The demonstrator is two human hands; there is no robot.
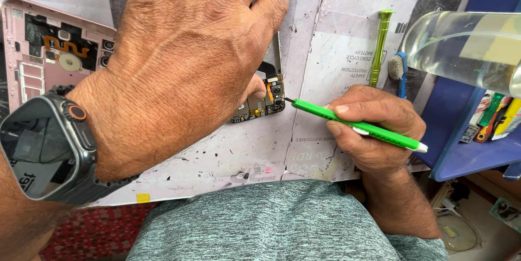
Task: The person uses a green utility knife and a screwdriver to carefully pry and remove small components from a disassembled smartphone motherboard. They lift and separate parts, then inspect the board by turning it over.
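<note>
My left hand [184,65] lies over an opened phone [266,101] on the worktop, pressing it down and hiding most of it. Only its lower corner shows, with a bare circuit board and camera modules. My right hand [374,131] grips a green screwdriver [353,125] like a pen. Its dark tip touches the board's edge next to the camera. A dark smartwatch [43,147] sits on my left wrist.
A pink phone back cover [43,49] lies at the left. A green metal screwdriver [381,44] and a small brush [399,68] lie at the upper right. A clear bottle of liquid [467,49] hangs over a blue tray [472,152] of tools. The worn paper mat [325,49] covers the bench.
</note>
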